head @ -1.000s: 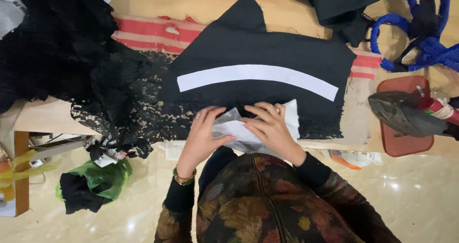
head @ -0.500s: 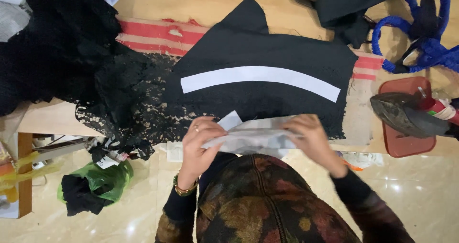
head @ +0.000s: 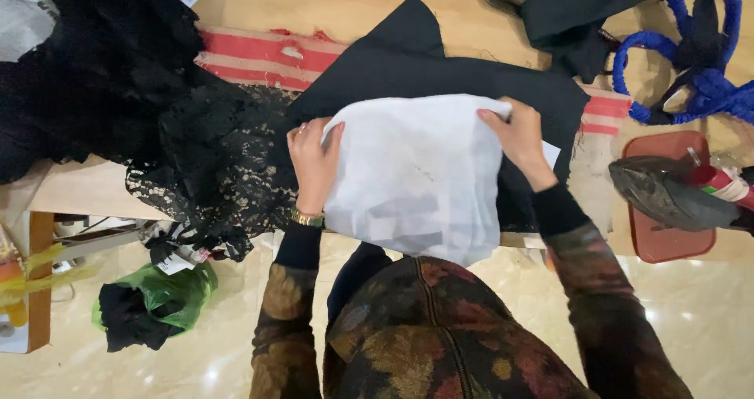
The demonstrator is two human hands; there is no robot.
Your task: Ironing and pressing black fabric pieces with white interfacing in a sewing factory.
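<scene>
Seen from above, a person holds a sheet of thin white fabric point(head: 416, 179) spread open at the centre of the frame, over a black cloth piece point(head: 440, 73) on a wooden table point(head: 330, 6). The left hand point(head: 314, 163) grips its left edge, the right hand point(head: 518, 136) pinches its upper right corner. Black lace point(head: 212, 155) lies at left; an iron point(head: 667, 195) rests at right.

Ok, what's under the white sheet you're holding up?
Black fabric on the table shows around the white sheet, held by both hands. The part directly beneath is covered.
</scene>
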